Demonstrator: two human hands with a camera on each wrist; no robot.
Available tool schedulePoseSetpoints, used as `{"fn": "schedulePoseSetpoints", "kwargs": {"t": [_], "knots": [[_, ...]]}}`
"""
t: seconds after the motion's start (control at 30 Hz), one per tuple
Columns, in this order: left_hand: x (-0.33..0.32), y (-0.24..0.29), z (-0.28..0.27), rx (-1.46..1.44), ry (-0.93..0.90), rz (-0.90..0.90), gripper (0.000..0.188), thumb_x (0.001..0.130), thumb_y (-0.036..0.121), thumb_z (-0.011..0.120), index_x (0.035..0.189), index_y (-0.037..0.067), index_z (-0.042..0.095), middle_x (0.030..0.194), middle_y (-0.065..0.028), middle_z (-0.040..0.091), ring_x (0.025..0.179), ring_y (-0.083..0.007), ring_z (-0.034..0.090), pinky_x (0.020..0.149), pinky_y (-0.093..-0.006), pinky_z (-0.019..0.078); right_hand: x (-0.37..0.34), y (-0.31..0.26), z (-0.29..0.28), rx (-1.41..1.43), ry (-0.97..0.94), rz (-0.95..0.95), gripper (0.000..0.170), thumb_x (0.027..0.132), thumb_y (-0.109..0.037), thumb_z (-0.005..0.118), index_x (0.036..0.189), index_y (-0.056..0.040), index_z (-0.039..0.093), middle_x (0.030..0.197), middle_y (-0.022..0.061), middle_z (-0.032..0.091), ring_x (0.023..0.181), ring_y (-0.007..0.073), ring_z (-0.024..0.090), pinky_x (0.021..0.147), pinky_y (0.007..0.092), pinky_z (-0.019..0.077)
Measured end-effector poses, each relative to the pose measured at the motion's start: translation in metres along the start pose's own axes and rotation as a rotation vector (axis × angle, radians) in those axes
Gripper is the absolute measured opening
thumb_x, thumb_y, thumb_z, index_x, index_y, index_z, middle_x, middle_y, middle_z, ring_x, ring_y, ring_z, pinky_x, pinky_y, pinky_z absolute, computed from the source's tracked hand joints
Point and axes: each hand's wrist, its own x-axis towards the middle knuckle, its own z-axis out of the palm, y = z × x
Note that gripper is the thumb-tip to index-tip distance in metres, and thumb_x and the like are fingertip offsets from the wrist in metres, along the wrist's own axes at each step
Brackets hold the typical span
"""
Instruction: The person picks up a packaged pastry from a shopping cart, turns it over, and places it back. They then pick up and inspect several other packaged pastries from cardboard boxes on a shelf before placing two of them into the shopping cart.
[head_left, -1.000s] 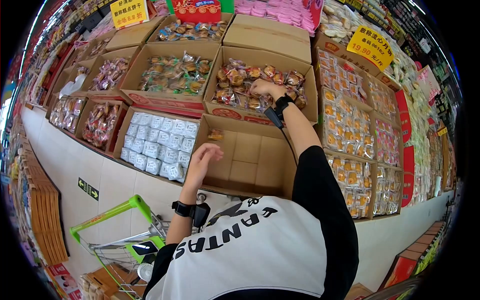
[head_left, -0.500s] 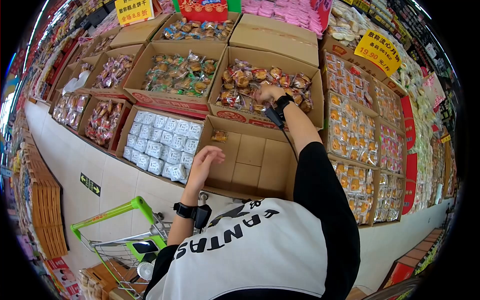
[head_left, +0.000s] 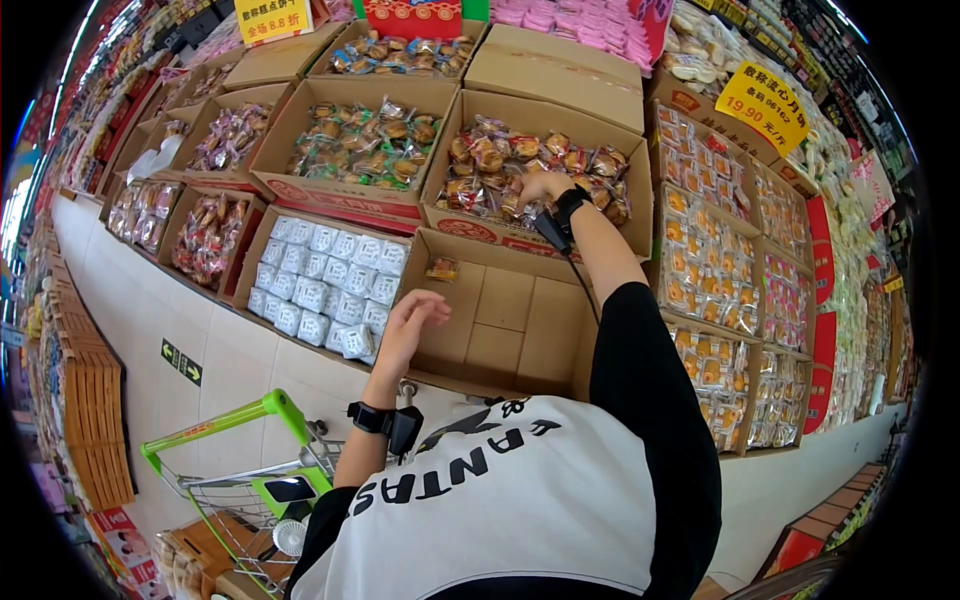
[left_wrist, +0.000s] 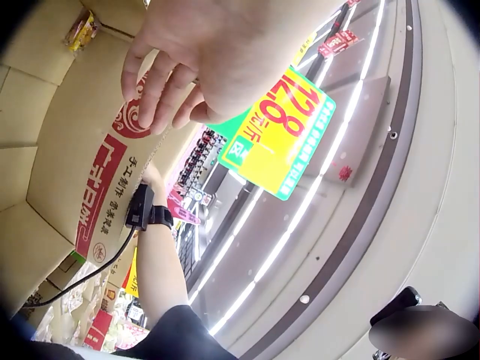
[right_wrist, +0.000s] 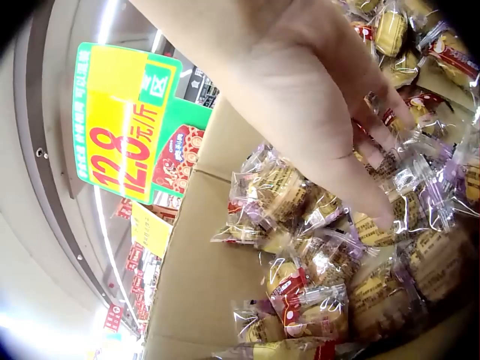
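- Upper box (head_left: 470, 228): just behind the lower box (head_left: 500, 335), wrapped cakes (head_left: 490, 155) piled loose, probably for easy picking.
- Right hand (head_left: 545, 187): beyond the lower box, touching cakes; whether pinching, cannot tell.
- Left hand (head_left: 408, 325): over the lower box's left edge, loosely bent, seemingly idle.
- Lone packet (head_left: 442, 269): lower box's far-left corner.

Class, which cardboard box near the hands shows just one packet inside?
The box right of the white packets: one small packet shows near its far-left corner, while the neighbouring boxes hold many.
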Motion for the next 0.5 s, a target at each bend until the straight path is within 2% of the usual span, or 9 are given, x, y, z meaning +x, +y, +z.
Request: {"fn": "schedulePoseSetpoints", "kwargs": {"t": [0.17,0.3,0.37,0.5], "knots": [[-0.001,0.002,-0.003,-0.019,0.016,-0.009,0.018,0.086,0.009,0.038,0.093,0.001,0.053,0.084,-0.0078,0.058,0.078,-0.0143,0.055,0.073,-0.0253,0.0432,-0.017,-0.006,-0.002,-0.032,0.007,0.065,0.055,0.063,-0.036,0.067,0.105,-0.0092,0.044,0.099,0.0100,0.052,0.080,0.0235,0.053,0.059,0.0363,0.0471],[-0.001,0.003,-0.008,-0.008,0.025,-0.002,0.018,0.086,0.010,0.038,0.093,0.001,0.052,0.084,-0.0081,0.058,0.078,-0.0148,0.055,0.073,-0.0256,0.0432,-0.007,-0.002,-0.001,-0.011,-0.009,0.030,0.048,0.064,-0.035,0.066,0.097,-0.0084,0.044,0.091,0.0085,0.052,0.076,0.0219,0.052,0.054,0.0344,0.0468],[-0.001,0.003,-0.010,-0.025,0.022,-0.016,0.018,0.086,0.010,0.039,0.094,0.001,0.052,0.085,-0.0085,0.058,0.079,-0.0150,0.055,0.073,-0.0256,0.0433,-0.001,-0.002,-0.002,-0.047,-0.094,0.060,0.079,0.065,-0.043,0.065,0.129,-0.0114,0.031,0.128,0.0128,0.037,0.105,0.0288,0.048,0.081,0.0387,0.0426],[-0.002,0.004,-0.011,-0.016,0.022,-0.013,0.017,0.087,0.012,0.040,0.092,0.003,0.053,0.084,-0.0065,0.057,0.078,-0.0129,0.055,0.072,-0.0236,0.0440,-0.010,-0.013,-0.009,-0.082,-0.195,0.095,0.077,0.066,-0.041,0.065,0.128,-0.0107,0.030,0.126,0.0135,0.039,0.105,0.0287,0.048,0.080,0.0390,0.0427]]}}
